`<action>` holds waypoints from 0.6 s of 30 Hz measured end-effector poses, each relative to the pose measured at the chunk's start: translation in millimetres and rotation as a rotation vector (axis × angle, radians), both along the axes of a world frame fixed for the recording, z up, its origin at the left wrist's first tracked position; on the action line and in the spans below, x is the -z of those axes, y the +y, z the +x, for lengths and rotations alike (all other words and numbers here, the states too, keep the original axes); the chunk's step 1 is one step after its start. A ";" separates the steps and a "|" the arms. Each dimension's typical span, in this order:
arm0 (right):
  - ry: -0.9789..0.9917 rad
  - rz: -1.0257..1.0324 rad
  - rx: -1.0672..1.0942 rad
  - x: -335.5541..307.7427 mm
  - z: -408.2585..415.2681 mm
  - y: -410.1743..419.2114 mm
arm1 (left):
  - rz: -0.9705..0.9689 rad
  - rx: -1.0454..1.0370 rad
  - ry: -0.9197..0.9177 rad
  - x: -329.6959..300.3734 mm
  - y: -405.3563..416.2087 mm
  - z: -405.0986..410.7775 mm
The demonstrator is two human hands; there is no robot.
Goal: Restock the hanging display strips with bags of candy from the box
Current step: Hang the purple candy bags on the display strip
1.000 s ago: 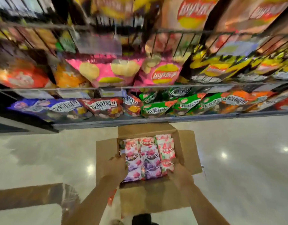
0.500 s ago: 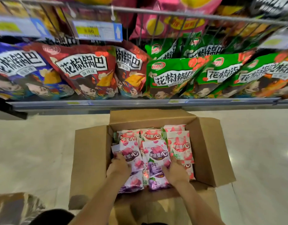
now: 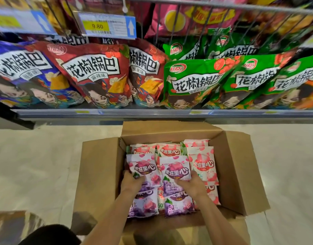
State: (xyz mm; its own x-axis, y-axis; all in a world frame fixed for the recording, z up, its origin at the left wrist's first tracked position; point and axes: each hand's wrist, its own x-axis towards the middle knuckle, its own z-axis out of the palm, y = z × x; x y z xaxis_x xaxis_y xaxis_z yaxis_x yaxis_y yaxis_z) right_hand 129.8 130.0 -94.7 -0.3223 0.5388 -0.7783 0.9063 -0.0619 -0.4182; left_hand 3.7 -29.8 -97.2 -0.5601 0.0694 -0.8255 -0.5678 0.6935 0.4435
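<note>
An open cardboard box (image 3: pixel 99 174) sits on the floor below the shelf, filled with candy bags in rows: purple ones at left and middle, pink ones (image 3: pixel 203 163) at right. My left hand (image 3: pixel 131 182) grips the lower edge of a purple candy bag (image 3: pixel 143 167) in the left row. My right hand (image 3: pixel 192 185) grips another purple candy bag (image 3: pixel 176 171) in the middle row. Both hands are inside the box, fingers curled over the bags. No hanging display strip is in view.
A shop shelf (image 3: pixel 152 113) runs above the box, stocked with blue, red (image 3: pixel 95 75) and green (image 3: pixel 196 82) snack bags. A price tag (image 3: pixel 106 26) hangs from the wire rack above. Pale glossy floor lies left and right of the box.
The view has dropped much closer to the box. My hands went from the box's near edge in onto the purple bags and took hold of them.
</note>
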 end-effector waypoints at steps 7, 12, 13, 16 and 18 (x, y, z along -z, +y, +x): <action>0.178 -0.165 0.135 -17.6 4.2 -6.4 | 0.135 -0.071 0.010 -5.8 -2.1 1.4; 0.245 -0.269 0.348 -28.7 10.0 -5.8 | 0.255 -0.148 -0.017 -13.5 -5.5 7.2; 0.268 -0.277 0.380 -30.3 12.2 -5.8 | 0.289 -0.152 -0.017 -16.8 -6.7 8.2; 0.335 -0.294 0.440 -36.2 18.2 -6.8 | 0.396 -0.172 -0.012 -30.5 -10.3 10.6; 0.395 -0.305 0.458 -49.8 19.2 -9.4 | 0.456 -0.194 -0.012 -46.7 -12.3 11.4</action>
State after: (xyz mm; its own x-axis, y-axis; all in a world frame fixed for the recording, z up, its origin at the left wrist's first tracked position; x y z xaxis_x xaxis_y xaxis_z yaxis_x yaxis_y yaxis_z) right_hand 149.0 120.7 -44.9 -0.4052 0.4640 -0.7877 0.5432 -0.5709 -0.6157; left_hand 15.1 -42.1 -50.6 -0.5892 0.3200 -0.7419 -0.6741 0.3116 0.6697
